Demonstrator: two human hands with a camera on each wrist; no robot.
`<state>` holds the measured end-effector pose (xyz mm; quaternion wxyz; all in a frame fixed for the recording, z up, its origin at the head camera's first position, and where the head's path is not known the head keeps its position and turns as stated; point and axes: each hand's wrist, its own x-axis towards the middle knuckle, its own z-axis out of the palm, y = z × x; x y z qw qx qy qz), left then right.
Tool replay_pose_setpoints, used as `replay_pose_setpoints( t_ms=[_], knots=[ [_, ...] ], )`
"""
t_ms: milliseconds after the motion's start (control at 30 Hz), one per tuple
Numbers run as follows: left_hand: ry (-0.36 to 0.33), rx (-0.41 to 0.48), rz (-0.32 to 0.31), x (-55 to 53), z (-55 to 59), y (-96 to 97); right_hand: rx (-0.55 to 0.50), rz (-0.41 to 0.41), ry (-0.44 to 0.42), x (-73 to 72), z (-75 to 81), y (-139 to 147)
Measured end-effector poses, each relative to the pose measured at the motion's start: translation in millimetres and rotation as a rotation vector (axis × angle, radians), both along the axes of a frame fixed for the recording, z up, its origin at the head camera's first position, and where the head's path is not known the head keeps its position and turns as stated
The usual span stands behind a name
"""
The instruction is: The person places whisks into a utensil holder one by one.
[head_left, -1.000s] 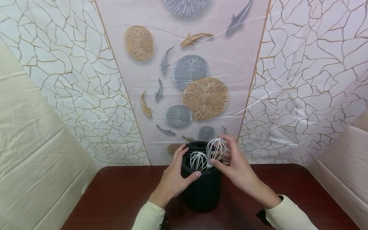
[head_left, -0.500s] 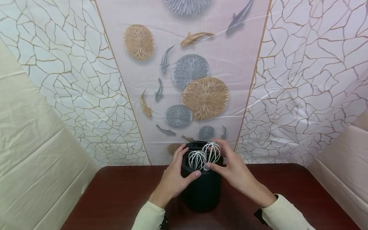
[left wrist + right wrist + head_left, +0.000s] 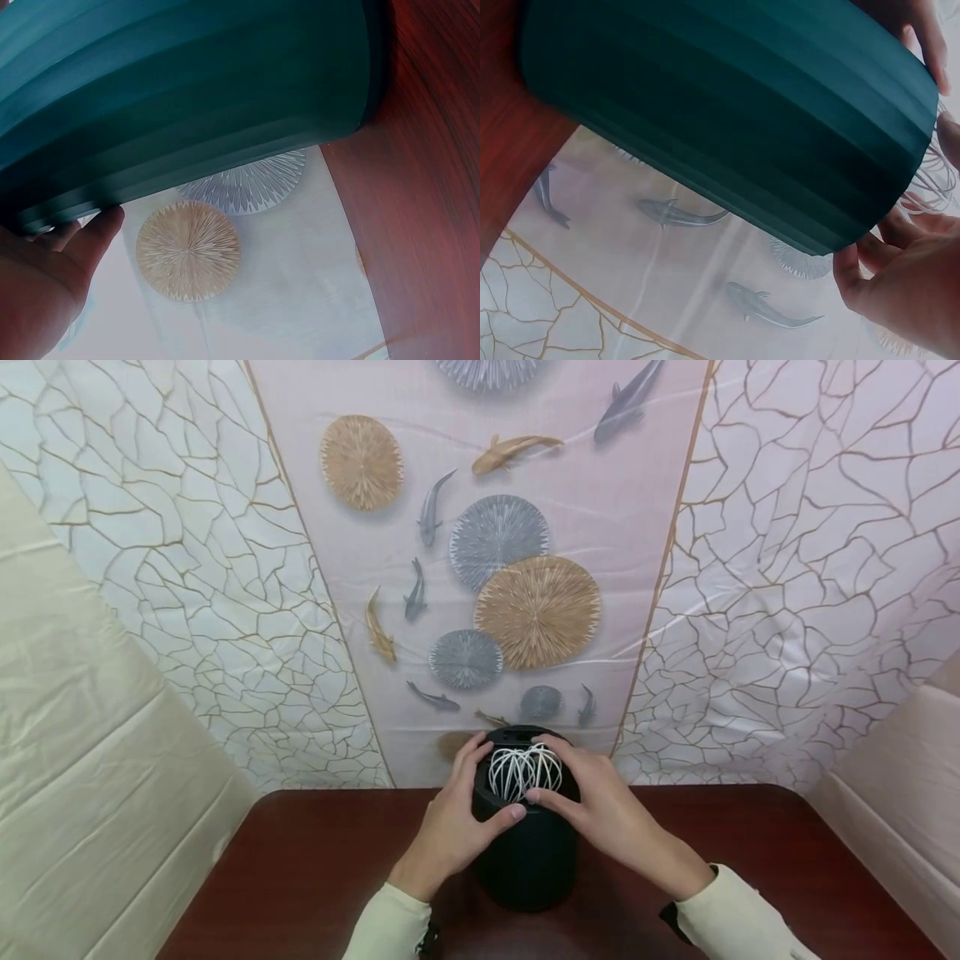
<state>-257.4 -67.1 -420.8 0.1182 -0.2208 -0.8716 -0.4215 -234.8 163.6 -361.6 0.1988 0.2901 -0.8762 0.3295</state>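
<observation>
A dark green, ribbed utensil holder [image 3: 525, 864] stands upright on the table, looking almost black in the head view. My left hand [image 3: 453, 827] grips its left side, with the thumb over the front rim and the fingers at the back. Two whisks with white wire heads are in the holder, heads up and pressed together: a left whisk [image 3: 507, 775] and a right whisk [image 3: 549, 768]. My right hand [image 3: 611, 806] holds the right whisk's head between thumb and fingers at the rim. Both handles are hidden inside. In the right wrist view, white wires [image 3: 936, 180] show beyond the rim.
The reddish-brown table [image 3: 322, 868] extends to both sides of the holder. Behind it hangs a cloth [image 3: 420, 693] printed with fish and round discs. Pale padded panels [image 3: 82, 735] stand at left and right.
My right hand has moved left and down with the right whisk, which sank deeper into the holder beside the other whisk. The left hand has stayed on the holder.
</observation>
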Motion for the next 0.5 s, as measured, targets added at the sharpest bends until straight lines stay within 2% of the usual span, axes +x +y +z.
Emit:
replay_pose_setpoints(
  t_ms=[200, 367, 500],
  knots=[
    [-0.008, 0.006, 0.003, 0.0, 0.0, -0.7, 0.071, -0.014, 0.052, 2.5, 1.0, -0.5],
    [-0.003, 0.006, 0.0, 0.2, -0.2, 0.3, 0.122, -0.049, 0.054, 4.6, -0.5, -1.2],
    [0.0, 0.009, 0.003, 0.2, -0.7, 0.6, 0.124, -0.066, 0.027, 5.2, -2.7, -1.6]
  ],
)
